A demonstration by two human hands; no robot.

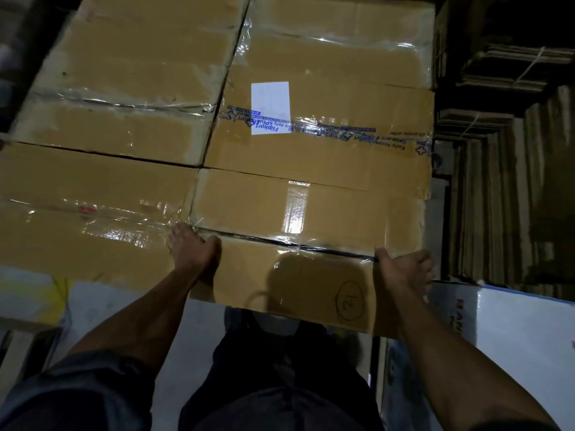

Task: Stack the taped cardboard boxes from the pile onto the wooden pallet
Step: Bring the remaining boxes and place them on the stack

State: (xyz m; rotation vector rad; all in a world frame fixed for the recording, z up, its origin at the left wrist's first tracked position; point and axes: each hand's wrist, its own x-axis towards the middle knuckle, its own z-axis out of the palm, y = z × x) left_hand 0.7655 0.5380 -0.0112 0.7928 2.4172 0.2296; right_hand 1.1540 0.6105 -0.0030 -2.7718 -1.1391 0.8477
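A taped cardboard box [298, 231] with a circled "12" drawn near its front edge lies at the near right of a layer of boxes. My left hand [194, 250] grips its left edge, fingers curled down between it and the neighbouring box [87, 219]. On the right edge my right hand [404, 269] grips the near corner. Behind it sits a box with a white label and blue printed tape [326, 129], and a further box [124, 82] lies at the back left. The wooden pallet is hidden under the boxes.
Bundles of flattened cardboard [504, 70] and upright sheets [504, 213] stand in the dark to the right. A white carton [513, 337] sits at the near right. Pale floor [102, 306] and my dark trousers [280, 384] show below the boxes.
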